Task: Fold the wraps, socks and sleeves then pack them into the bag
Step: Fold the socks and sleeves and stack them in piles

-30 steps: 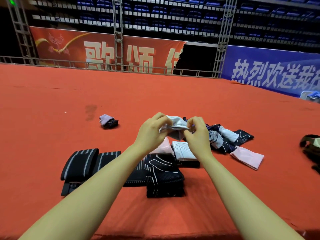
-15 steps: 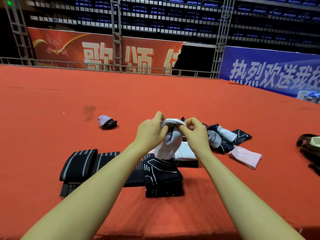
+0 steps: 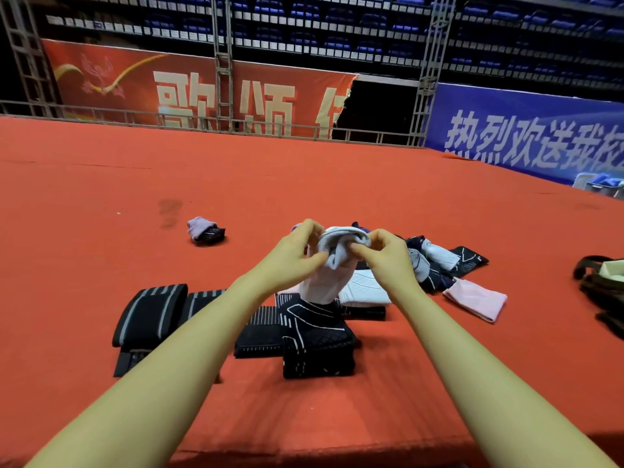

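On the wide red carpeted floor, the folding step is in hand, with packing not yet begun: the dark open bag lies well apart at the right edge. Near the person sit the folded black wraps with grey stripes and a folded black sleeve with white line pattern; beyond the hands lies an unsorted heap of dark and pale pieces, with a flat pink sleeve beside it. The soft white knitted sock hangs in the air above the folded pile, its cuff bunched at the top. The left hand and right hand both pinch that cuff with curled fingers. Next, I judge, the sock needs doubling over and laying down with the folded pieces.
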Available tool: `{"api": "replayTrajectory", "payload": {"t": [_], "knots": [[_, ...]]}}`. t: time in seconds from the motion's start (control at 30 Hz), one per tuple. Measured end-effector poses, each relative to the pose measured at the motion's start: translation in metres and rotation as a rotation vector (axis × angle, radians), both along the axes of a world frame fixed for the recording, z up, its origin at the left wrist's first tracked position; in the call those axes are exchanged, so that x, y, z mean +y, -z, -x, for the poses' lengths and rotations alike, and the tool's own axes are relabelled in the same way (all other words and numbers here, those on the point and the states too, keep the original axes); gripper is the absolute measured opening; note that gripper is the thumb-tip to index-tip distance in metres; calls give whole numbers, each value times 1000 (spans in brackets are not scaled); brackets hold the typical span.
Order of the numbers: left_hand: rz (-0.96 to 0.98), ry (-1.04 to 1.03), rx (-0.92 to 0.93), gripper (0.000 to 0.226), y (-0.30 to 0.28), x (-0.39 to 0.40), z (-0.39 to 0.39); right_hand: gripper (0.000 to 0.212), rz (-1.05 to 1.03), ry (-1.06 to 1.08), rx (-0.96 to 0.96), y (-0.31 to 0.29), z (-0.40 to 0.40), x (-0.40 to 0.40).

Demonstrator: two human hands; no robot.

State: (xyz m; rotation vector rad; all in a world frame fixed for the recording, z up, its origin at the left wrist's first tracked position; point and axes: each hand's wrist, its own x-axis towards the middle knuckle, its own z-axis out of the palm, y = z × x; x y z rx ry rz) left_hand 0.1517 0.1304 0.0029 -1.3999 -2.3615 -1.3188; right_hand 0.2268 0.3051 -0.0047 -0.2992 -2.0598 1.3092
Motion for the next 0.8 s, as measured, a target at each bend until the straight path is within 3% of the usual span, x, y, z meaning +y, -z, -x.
{"api": "replayTrajectory", "payload": {"t": [0.2, 0.33, 0.47, 0.63, 0.7, 0.8], "knots": [[-81, 0, 139, 16, 3, 3, 4, 10, 23, 107, -31, 7, 4, -2], [-183, -138, 187, 19, 2, 8, 4, 23, 31, 130, -32, 5, 3, -3], [-17, -323, 371, 6, -5, 17, -2, 25, 23, 135, -42, 4, 2, -5], [221, -549, 755, 24, -18, 19, -6, 19, -183, 181, -85, -7, -1, -2], [228, -579, 887, 21, -21, 22, 0, 15, -256, 183, -91, -14, -1, -2], [176, -506, 975, 19, -23, 21, 3, 13, -189, 213, -41, -25, 0, -2]]}}
